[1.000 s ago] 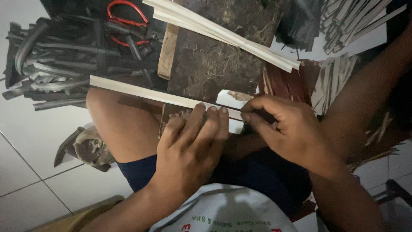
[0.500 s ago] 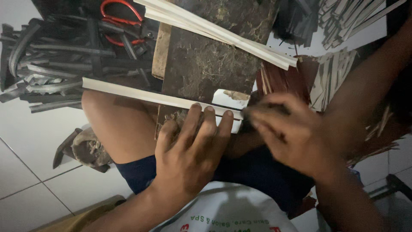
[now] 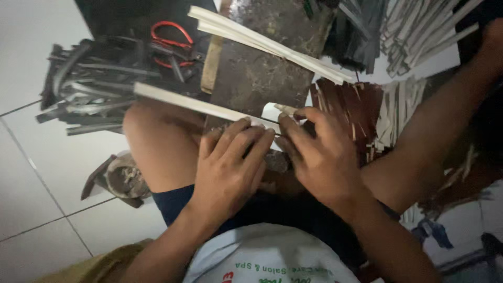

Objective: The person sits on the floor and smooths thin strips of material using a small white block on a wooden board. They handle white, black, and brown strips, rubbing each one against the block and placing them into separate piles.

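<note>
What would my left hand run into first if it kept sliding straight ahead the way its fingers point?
The left hand points up-frame; its fingertips already rest on the pale strip. Past that, likely the dark worn board, though depth is unclear.

1. The left hand (image 3: 230, 167) presses its fingers (image 3: 246, 137) flat on a pale wooden strip (image 3: 194, 104) that runs out toward ten o'clock across the bare knee (image 3: 157, 141).
2. The right hand (image 3: 319, 157) pinches the strip's near end.
3. More pale strips (image 3: 272, 44) lie on a dark block (image 3: 262, 73) at twelve o'clock.
4. Red-handled scissors (image 3: 170, 42) lie at eleven o'clock among dark scraps (image 3: 89, 89).
5. A tiled floor (image 3: 36, 183) shows at nine o'clock.
</note>
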